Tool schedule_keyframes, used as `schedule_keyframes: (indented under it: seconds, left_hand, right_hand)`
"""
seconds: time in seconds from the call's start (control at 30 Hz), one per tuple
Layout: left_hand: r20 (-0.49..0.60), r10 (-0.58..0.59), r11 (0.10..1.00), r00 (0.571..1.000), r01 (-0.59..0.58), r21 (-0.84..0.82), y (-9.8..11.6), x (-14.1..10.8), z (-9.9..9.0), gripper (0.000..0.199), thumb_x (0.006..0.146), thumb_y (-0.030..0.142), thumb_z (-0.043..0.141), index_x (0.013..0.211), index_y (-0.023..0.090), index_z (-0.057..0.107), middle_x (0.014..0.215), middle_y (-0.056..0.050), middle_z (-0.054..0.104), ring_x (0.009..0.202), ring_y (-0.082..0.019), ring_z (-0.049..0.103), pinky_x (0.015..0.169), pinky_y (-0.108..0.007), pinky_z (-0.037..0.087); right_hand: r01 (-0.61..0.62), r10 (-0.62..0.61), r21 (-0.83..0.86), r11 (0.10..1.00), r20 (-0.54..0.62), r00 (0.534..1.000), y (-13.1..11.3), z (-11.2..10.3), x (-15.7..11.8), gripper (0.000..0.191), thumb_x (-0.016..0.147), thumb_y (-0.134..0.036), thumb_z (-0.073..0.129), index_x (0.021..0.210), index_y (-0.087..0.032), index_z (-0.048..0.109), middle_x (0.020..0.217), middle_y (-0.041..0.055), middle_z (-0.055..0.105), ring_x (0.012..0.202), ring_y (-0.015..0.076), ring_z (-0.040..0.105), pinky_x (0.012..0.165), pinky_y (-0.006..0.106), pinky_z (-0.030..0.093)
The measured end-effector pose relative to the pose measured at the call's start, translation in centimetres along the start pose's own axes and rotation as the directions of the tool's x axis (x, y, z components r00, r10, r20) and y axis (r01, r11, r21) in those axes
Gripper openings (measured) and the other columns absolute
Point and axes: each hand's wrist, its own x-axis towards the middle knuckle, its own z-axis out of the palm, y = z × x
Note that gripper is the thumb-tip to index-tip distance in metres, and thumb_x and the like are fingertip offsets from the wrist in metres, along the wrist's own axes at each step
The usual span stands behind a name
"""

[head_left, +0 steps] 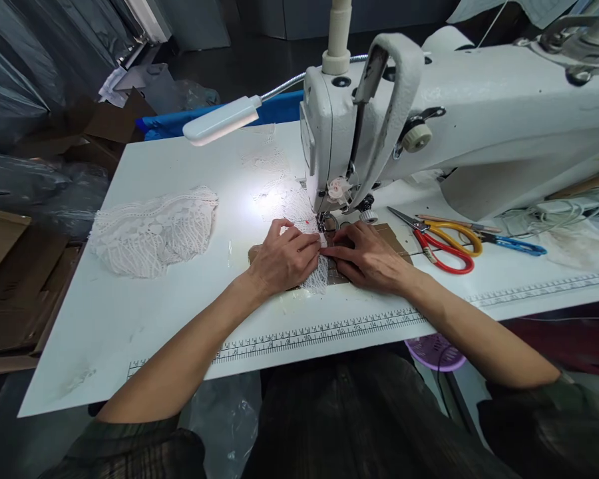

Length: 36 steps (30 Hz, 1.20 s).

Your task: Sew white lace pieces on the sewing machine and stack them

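White lace fabric (317,276) lies under the needle area of a white sewing machine (329,133). My left hand (285,256) presses on the lace just left of the presser foot, its fingers bent and together. From the right, my right hand (367,256) meets it, with its fingertips at the lace edge in front of the foot. The fingertips of both hands nearly touch. Beyond them, more lace spreads behind the foot under the lamp light. A folded pile of lace (154,233) rests on the left of the table.
Red-handled scissors (446,256), yellow-handled scissors (454,236) and a blue-handled tool (516,245) lie right of my right hand. A lamp (222,121) hangs over the table (104,332). A printed ruler (304,338) runs along the front edge. Cardboard boxes (20,286) stand at the left.
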Motion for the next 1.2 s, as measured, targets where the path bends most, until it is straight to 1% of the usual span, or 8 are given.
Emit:
schedule_keyframes:
  seconds: [0.17,0.4,0.6,0.83,0.93,1.03,1.13,1.2]
  left_hand:
    - [0.091,-0.039,0.999,0.995,0.042,-0.029,0.0,0.1,-0.6,0.029,0.097,0.028,0.049,0.107,0.021,0.076,0.120,-0.006,0.075,0.089,-0.025,0.068,0.102,-0.055,0.043]
    - [0.115,-0.092,0.995,0.989,0.096,-0.035,0.0,0.1,-0.5,0.031,0.096,0.026,0.052,0.119,0.020,0.072,0.128,-0.009,0.070,0.100,-0.029,0.067,0.105,-0.059,0.042]
    - [0.090,-0.141,0.990,0.986,0.139,0.030,0.2,0.2,-0.1,0.033,0.099,0.027,0.047,0.121,0.016,0.071,0.131,-0.012,0.069,0.100,-0.029,0.066,0.101,-0.058,0.045]
    - [0.042,-0.218,0.974,0.975,0.215,0.069,0.3,0.5,0.7,0.031,0.101,0.028,0.047,0.121,0.019,0.069,0.132,-0.009,0.069,0.103,-0.028,0.064,0.104,-0.058,0.040]
    - [0.025,-0.242,0.969,0.970,0.241,0.062,0.3,0.6,1.0,0.029,0.101,0.029,0.048,0.120,0.020,0.068,0.131,-0.009,0.069,0.103,-0.028,0.063,0.102,-0.058,0.039]
    - [-0.003,-0.251,0.966,0.968,0.251,0.070,0.4,0.8,1.1,0.027,0.101,0.030,0.049,0.118,0.020,0.067,0.130,-0.009,0.069,0.101,-0.027,0.063,0.097,-0.054,0.040]
    - [-0.021,-0.263,0.962,0.965,0.263,0.067,0.3,1.0,0.9,0.027,0.101,0.034,0.049,0.117,0.019,0.065,0.125,-0.010,0.070,0.100,-0.027,0.062,0.091,-0.050,0.042]
    - [-0.028,-0.284,0.957,0.958,0.285,0.055,-0.6,1.2,0.6,0.028,0.100,0.035,0.049,0.117,0.019,0.064,0.120,-0.012,0.070,0.098,-0.027,0.061,0.088,-0.048,0.042]
  right_hand:
    - [-0.017,0.018,-0.047,0.999,0.035,0.999,-0.4,-0.3,0.1,0.032,0.096,-0.023,0.052,0.123,-0.023,0.070,0.115,0.0151,0.058,0.107,0.0304,0.048,0.091,0.051,0.047]
    - [-0.054,0.058,-0.070,0.996,0.054,0.997,-0.6,-0.2,0.3,0.035,0.098,-0.023,0.048,0.128,-0.021,0.066,0.117,0.0155,0.057,0.107,0.0306,0.048,0.095,0.051,0.046]
    - [-0.100,0.107,-0.107,0.989,0.055,0.993,-0.9,-0.2,0.5,0.041,0.099,-0.025,0.046,0.139,-0.021,0.057,0.124,0.0186,0.052,0.115,0.0335,0.047,0.097,0.052,0.046]
    - [-0.171,0.182,-0.131,0.977,0.077,0.980,-1.1,-0.2,0.7,0.042,0.101,-0.024,0.041,0.142,-0.022,0.052,0.123,0.0195,0.051,0.112,0.0328,0.049,0.092,0.050,0.047]
    - [-0.179,0.193,-0.158,0.971,0.076,0.978,-1.5,-0.2,0.9,0.037,0.101,-0.025,0.040,0.134,-0.021,0.057,0.119,0.0194,0.053,0.111,0.0341,0.049,0.089,0.050,0.047]
    - [-0.196,0.215,-0.201,0.960,0.074,0.974,-1.9,-0.3,1.3,0.036,0.102,-0.024,0.037,0.127,-0.019,0.062,0.115,0.0194,0.054,0.105,0.0337,0.051,0.085,0.049,0.048]
    - [-0.210,0.226,-0.200,0.957,0.064,0.972,-1.8,-0.4,1.2,0.038,0.102,-0.025,0.036,0.130,-0.019,0.062,0.117,0.0192,0.054,0.099,0.0311,0.053,0.084,0.049,0.049]
    - [-0.195,0.204,-0.163,0.967,0.043,0.978,-1.3,-0.4,0.9,0.039,0.102,-0.028,0.038,0.133,-0.019,0.060,0.117,0.0192,0.054,0.099,0.0310,0.053,0.085,0.050,0.050]
